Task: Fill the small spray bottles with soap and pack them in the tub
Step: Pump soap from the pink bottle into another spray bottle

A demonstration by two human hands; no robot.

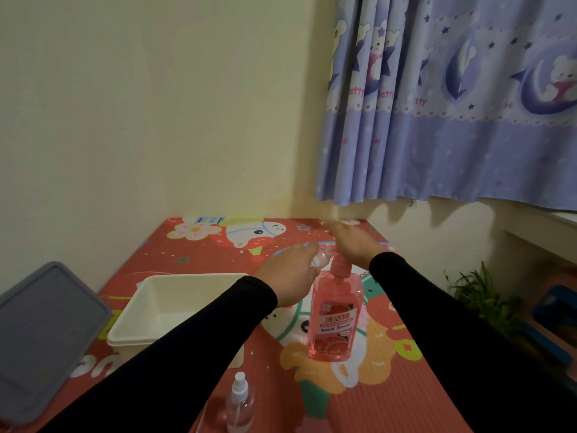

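A: From the left, what shows?

B: A grey lid [46, 335], the white tub [175, 307] with nothing seen inside, a capped spray bottle [239, 401] in front.

A: And the hands?

B: The left hand [288, 276] grasps a small clear bottle [323, 257] at the nozzle; the right hand [349, 242] lies flat, fingers released, on the soap bottle [332, 320] pump. Filling seems underway; next, the mouth must stay beneath the spout.

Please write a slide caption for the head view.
Right hand presses pink soap bottle's pump; left hand holds small bottle at nozzle.
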